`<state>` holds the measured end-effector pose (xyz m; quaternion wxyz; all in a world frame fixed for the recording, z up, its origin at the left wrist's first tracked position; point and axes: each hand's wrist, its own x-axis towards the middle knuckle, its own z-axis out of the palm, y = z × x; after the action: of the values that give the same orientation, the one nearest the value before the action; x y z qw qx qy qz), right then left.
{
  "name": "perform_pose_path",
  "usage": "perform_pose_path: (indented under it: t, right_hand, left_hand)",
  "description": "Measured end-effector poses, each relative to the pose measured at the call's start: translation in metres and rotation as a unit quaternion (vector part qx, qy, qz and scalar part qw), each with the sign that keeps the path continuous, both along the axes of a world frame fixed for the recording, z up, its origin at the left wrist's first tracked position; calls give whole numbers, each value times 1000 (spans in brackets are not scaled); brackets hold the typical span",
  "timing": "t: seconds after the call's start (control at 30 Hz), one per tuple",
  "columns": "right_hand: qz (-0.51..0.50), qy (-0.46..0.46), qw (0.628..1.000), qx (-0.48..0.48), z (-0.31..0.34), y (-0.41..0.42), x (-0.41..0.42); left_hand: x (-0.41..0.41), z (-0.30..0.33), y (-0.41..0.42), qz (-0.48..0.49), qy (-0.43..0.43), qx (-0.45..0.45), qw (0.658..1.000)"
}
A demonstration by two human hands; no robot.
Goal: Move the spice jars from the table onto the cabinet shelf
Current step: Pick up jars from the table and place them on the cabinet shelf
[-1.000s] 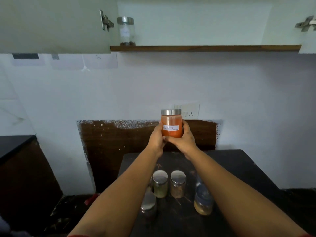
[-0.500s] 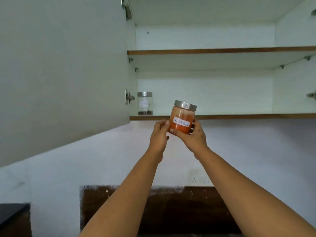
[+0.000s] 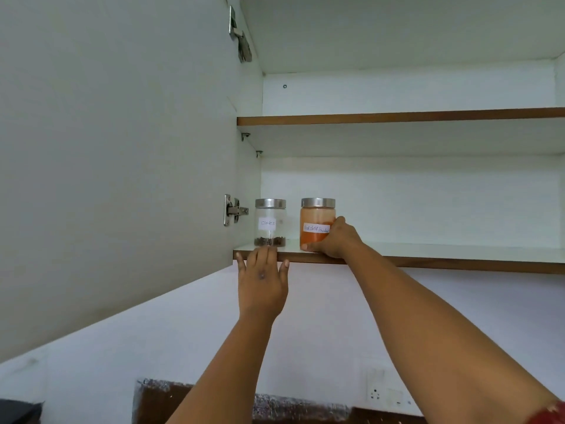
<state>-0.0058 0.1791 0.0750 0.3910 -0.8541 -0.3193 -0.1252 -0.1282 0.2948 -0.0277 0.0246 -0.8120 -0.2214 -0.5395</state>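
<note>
An orange spice jar (image 3: 315, 220) with a steel lid and a white label stands upright on the lower cabinet shelf (image 3: 428, 250). My right hand (image 3: 334, 238) grips it from the right side, thumb along its base. A clear jar of cloves (image 3: 270, 223) with a steel lid stands just left of it, near the cabinet's left wall. My left hand (image 3: 262, 278) is spread flat with straight fingers, its fingertips at the shelf's front edge just below the cloves jar. The table and the other jars are out of view.
The open cabinet door (image 3: 116, 148) fills the left of the view, with hinges (image 3: 234, 210) at the shelf's left end. An upper shelf (image 3: 397, 116) runs above. The lower shelf stretches to the right of the jars. A wall socket (image 3: 375, 393) sits low on the wall.
The orange jar went from mid-air in front of the shelf onto the shelf beside the cloves jar. My left hand let go of it and dropped to the shelf edge. The view tilted further upward.
</note>
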Motion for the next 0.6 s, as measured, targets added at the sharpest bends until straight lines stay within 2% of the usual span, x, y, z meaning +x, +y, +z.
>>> perform_pose_path:
  t: [0.27, 0.6]
  right_hand:
    - [19, 43, 998, -49, 8, 43, 33]
    - [5, 43, 998, -48, 5, 52, 39]
  left_hand:
    - [19, -9, 19, 5, -61, 29, 998]
    - [22, -10, 19, 14, -54, 14, 998]
